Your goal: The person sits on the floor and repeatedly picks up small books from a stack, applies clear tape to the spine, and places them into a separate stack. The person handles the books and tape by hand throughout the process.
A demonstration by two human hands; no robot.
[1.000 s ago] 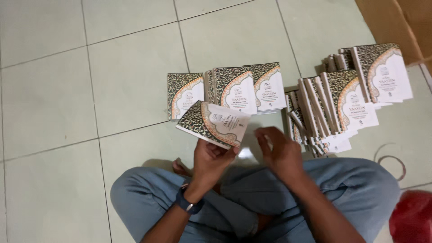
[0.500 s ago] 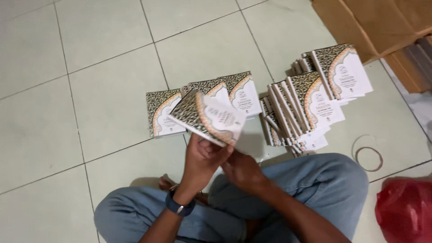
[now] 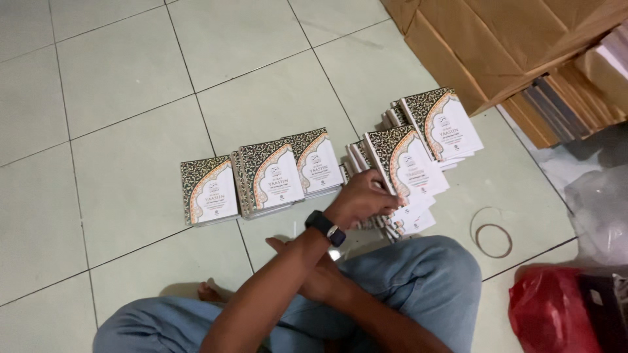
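Left hand (image 3: 360,199) grip closed on leaning booklets (image 3: 402,167) at 1 o'clock. Right hand (image 3: 307,268) crossed beneath, grip hidden, cannot tell. Three sorted stacks (image 3: 271,176) at 11 o'clock on tiled floor (image 3: 118,117); leaning rows remain.

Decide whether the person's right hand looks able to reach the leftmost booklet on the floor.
Probably yes: the right hand lies low under the crossed left forearm, its fingers pointing that way, with only bare tile before the leftmost booklet.
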